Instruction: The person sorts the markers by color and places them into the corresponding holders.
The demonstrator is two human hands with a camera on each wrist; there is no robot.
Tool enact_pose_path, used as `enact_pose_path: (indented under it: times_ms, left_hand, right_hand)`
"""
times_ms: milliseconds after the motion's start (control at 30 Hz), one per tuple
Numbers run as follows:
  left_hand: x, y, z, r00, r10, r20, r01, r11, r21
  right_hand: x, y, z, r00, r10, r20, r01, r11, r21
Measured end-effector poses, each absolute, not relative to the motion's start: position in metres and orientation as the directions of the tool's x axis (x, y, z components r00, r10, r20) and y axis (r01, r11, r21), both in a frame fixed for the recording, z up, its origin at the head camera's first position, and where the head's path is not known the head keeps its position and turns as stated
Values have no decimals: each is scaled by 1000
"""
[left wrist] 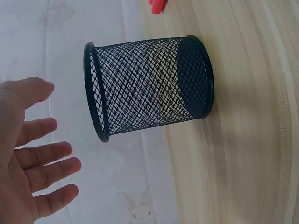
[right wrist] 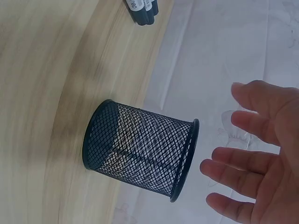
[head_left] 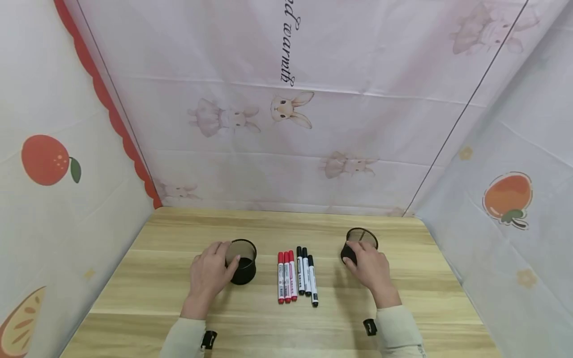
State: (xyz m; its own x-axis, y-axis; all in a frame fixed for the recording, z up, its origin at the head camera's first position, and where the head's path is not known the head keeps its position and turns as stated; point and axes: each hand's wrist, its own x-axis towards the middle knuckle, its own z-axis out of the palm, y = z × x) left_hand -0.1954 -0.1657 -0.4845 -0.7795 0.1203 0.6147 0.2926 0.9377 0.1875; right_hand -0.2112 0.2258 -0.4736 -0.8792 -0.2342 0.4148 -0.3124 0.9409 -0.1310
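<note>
A black mesh pen holder stands upright on the left half of the table. My left hand hovers beside its rim, and in the left wrist view the spread fingers are apart from the mesh. Over on the right, a second black mesh pen holder also stands upright. Near its top is my right hand, relaxed and holding nothing; a gap shows between fingers and rim in the right wrist view. Between the holders lie three red-capped markers and, next to them, three black-capped markers.
The wooden table ends at a printed cloth backdrop behind. Cloth walls rise at the left and right sides. Each sleeve has a small black clip-like piece near the wrist.
</note>
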Motion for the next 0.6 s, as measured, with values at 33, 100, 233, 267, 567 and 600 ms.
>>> enact_pose_path:
  times_ms: [33, 100, 233, 267, 567, 600]
  left_hand:
    - [-196, -166, -485, -776, 119, 619, 290, 939, 183]
    - [-196, -165, -485, -773, 118, 623, 286, 942, 176]
    - [-195, -165, -486, -762, 114, 637, 282, 944, 169]
    - [-195, -165, -487, -754, 116, 646, 289, 943, 168]
    - [-188, -162, -496, -741, 35, 671, 340, 881, 330]
    - [-188, -162, -497, -750, 17, 661, 333, 873, 356]
  right_hand:
    - [-211, 226, -473, -880, -234, 414, -311, 942, -128]
    - [-212, 225, -474, -881, -237, 409, -309, 943, -119]
    - [-211, 225, -473, -881, -246, 404, -317, 941, -118]
    - [-210, 226, -474, -882, -244, 402, -317, 940, -124]
    - [-196, 222, -481, -906, -207, 368, -315, 912, -262]
    - [-196, 221, -483, -911, -202, 359, -311, 909, -276]
